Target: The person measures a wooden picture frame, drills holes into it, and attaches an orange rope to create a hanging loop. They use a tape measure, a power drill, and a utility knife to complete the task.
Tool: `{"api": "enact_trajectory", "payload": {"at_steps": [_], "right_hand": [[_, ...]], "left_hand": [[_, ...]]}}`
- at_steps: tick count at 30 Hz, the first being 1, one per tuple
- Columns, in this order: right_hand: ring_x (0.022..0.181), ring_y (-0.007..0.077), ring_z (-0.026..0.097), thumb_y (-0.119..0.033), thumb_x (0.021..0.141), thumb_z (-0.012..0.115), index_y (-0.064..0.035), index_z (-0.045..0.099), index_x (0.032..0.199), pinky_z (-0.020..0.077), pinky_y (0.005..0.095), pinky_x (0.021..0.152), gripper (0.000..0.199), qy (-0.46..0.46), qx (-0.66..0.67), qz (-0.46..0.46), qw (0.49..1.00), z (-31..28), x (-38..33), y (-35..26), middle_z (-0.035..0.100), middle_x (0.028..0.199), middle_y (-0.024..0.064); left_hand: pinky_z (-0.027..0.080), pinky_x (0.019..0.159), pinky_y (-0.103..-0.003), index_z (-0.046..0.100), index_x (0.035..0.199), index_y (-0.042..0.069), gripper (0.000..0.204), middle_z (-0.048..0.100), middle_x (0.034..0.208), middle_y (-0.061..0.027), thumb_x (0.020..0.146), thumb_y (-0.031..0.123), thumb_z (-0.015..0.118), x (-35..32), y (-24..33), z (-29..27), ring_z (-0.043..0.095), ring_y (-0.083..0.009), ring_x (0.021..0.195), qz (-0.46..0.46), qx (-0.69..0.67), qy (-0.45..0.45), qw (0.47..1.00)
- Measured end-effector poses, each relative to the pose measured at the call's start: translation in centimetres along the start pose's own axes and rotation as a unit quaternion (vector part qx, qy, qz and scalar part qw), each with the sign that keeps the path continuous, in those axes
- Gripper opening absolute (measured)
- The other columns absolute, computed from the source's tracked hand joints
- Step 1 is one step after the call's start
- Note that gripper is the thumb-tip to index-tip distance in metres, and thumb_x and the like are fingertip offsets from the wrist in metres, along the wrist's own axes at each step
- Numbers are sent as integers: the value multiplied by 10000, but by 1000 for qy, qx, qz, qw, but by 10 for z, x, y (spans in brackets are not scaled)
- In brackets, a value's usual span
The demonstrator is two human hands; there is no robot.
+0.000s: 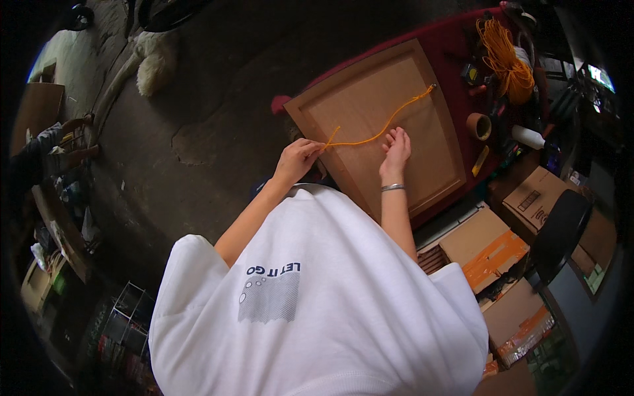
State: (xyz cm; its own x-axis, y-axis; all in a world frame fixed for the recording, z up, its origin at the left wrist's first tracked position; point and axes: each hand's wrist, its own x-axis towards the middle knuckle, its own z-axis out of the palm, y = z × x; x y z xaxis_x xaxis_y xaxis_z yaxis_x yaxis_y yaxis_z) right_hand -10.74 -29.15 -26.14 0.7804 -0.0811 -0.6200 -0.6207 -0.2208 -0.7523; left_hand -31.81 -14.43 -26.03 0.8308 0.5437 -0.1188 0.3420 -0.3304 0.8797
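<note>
Two bare hands work over a brown framed panel (403, 138) lying on a dark red table (456, 46); the left hand (297, 158) is pinched shut on the near end of an orange cord (386, 125), at the panel's 8 o'clock edge. The right hand (396, 146) lies flat with fingers spread, touching the cord mid-run. From there the cord runs toward 1 o'clock, ending near the panel's far corner; a bundle of orange cord (505, 59) and a tape roll (478, 125) sit at 2 o'clock.

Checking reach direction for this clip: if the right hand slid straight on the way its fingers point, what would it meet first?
The right hand lies on the brown panel, fingers pointing up the image. It would probably meet the orange cord first, just beyond its fingertips.
</note>
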Motion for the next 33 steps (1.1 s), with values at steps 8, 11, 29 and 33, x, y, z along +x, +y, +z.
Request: {"api": "enact_trajectory", "payload": {"at_steps": [8,11,29,33], "right_hand": [[1100,165,612,-300,1080,456,-36,550,1320,468,298,892,369,-305,89,26,948,39,31,-18,657,1281,109],[1118,194,618,-277,1080,432,-71,546,1257,474,333,890,295,-333,168,48,926,59,39,-22,650,1299,121],[1045,199,655,-258,1076,413,-143,547,1133,468,330,842,186,-320,225,54,919,77,46,-18,654,1307,119],[1011,193,653,-274,1072,421,-136,552,1164,461,331,831,211,-300,219,56,927,76,44,-20,673,1241,104]], "left_hand": [[568,719,-337,749,1008,25,153,721,920,-111,855,41,745,4,0,-1,689,-263,824,-8,-18,-19,1000],[572,738,-345,753,993,25,146,725,935,-115,850,53,750,8,0,-1,689,-268,852,36,5,-24,999],[540,716,-445,672,855,28,85,717,866,-170,830,85,729,39,8,0,699,-361,825,-133,1,-79,988],[539,702,-453,653,876,34,93,716,850,-174,866,102,716,40,14,-2,698,-373,816,-137,24,-78,987]]}}
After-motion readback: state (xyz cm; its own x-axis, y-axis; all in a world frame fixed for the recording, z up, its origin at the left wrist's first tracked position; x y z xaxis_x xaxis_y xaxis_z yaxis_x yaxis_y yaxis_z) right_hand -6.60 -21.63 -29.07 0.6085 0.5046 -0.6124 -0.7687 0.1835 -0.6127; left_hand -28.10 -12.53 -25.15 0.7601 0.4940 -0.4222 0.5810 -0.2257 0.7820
